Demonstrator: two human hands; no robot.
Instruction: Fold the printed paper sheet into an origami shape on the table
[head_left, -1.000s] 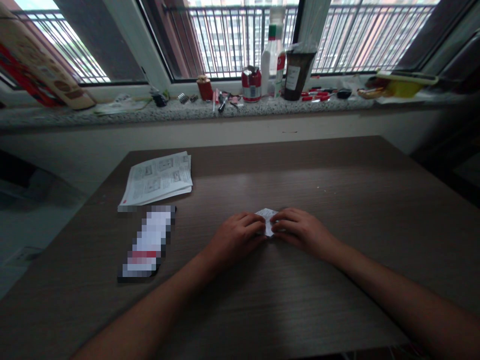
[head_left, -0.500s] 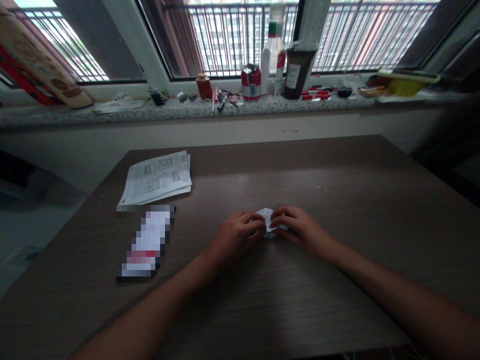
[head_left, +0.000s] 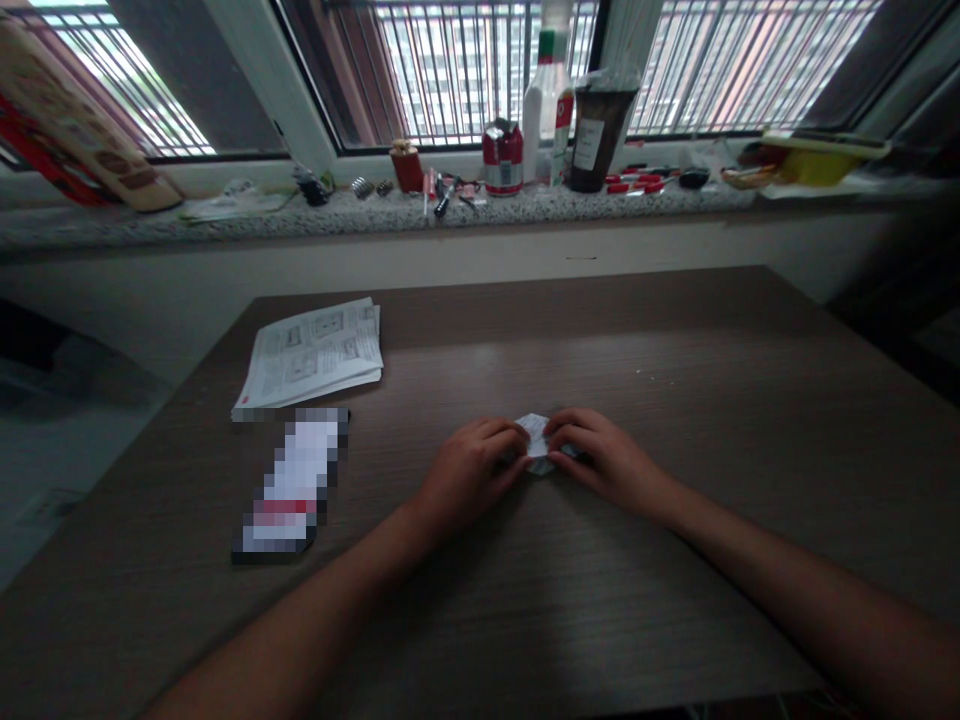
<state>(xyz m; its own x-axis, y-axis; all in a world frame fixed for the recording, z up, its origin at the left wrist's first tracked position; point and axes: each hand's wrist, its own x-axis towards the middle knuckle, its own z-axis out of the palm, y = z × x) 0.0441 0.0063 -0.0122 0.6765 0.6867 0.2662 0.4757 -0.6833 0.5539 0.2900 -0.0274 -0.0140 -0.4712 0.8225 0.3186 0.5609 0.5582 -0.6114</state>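
A small folded piece of printed paper (head_left: 536,436) rests on the brown table (head_left: 600,580), between my two hands. My left hand (head_left: 480,460) grips its left side, fingers curled and thumb at the near edge. On the opposite side my right hand (head_left: 592,450) pinches the paper between thumb and fingers. The fingers cover both side edges, so only the middle of the paper shows.
Printed sheets (head_left: 315,350) lie at the table's far left, with a blurred-out phone-like thing (head_left: 292,485) nearer me. Along the windowsill (head_left: 285,225) stand a red can (head_left: 502,160), a bottle (head_left: 534,120), a dark cup (head_left: 595,135) and a yellow container (head_left: 821,165).
My right hand's fingers have shifted slightly on the paper, and the thumbs sit a little closer along its near edge. The view has tilted very slightly.
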